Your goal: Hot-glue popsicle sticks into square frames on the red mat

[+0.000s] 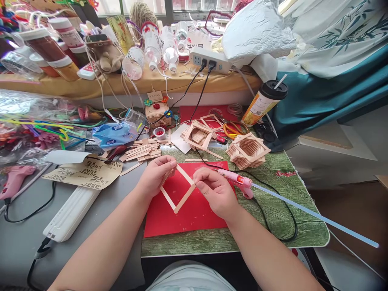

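Between my two hands is a square frame of wooden craft sticks [184,199], tilted like a diamond above a red sheet [194,224]. My left hand [157,176] pinches its upper left corner. On the opposite side, the fingers of my right hand [216,192] are closed on the right corner. Just beyond my right hand lies a pink hot glue gun [233,178], a long pale glue stick [315,215] jutting from its back. Behind it stands a stacked craft-stick structure [248,150]. Another stacked craft-stick piece [198,135] sits on a white paper farther back.
Loose craft sticks [144,150] lie in a pile beyond my left hand. Left of them are sandpaper [91,171], a white power strip [71,216] and a second pink glue gun [20,178]. A lidded cup [263,101] stands back right. Black cables [287,206] loop across the green mat.
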Demonstrator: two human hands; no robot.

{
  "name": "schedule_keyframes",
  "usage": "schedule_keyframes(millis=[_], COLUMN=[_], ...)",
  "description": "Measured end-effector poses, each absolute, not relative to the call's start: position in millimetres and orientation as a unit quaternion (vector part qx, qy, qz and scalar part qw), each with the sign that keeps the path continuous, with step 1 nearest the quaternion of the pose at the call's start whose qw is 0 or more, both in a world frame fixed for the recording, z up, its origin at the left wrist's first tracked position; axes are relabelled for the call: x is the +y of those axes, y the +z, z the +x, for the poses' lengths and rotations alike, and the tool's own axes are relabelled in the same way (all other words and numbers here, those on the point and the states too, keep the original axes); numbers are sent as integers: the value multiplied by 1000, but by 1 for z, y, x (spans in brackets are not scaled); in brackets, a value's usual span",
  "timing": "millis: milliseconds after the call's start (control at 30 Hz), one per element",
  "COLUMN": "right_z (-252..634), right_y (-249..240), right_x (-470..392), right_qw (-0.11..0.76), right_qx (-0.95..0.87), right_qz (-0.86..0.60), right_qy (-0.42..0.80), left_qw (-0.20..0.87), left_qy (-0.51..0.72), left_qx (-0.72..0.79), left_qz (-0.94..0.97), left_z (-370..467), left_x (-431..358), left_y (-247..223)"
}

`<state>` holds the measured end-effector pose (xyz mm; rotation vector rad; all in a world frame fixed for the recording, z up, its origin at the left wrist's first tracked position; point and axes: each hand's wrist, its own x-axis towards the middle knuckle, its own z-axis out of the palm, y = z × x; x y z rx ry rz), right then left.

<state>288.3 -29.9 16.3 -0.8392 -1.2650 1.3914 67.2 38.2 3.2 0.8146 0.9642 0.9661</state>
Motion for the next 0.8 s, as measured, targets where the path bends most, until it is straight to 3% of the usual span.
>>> schedule_keyframes(millis=[200, 367, 667, 800], right_z=[284, 278, 276, 272], right_y=[19, 17, 6, 6], right_x=[-38, -44, -38, -32], right_qw=[578, 569, 518, 554], right_qx=[-508, -461, -450, -421], right_qz=[-358, -344, -394, -418], right_qy=[529, 588, 611, 584], left_qw=[673, 623, 605, 596], left_qy=[517, 623, 641, 649], left_qx=[430, 386, 396, 407], left_qz=[309, 275, 257, 239], left_z=[61, 53, 54, 53], left_x=[49, 56, 59, 60], left_y=[6, 7, -3, -3])
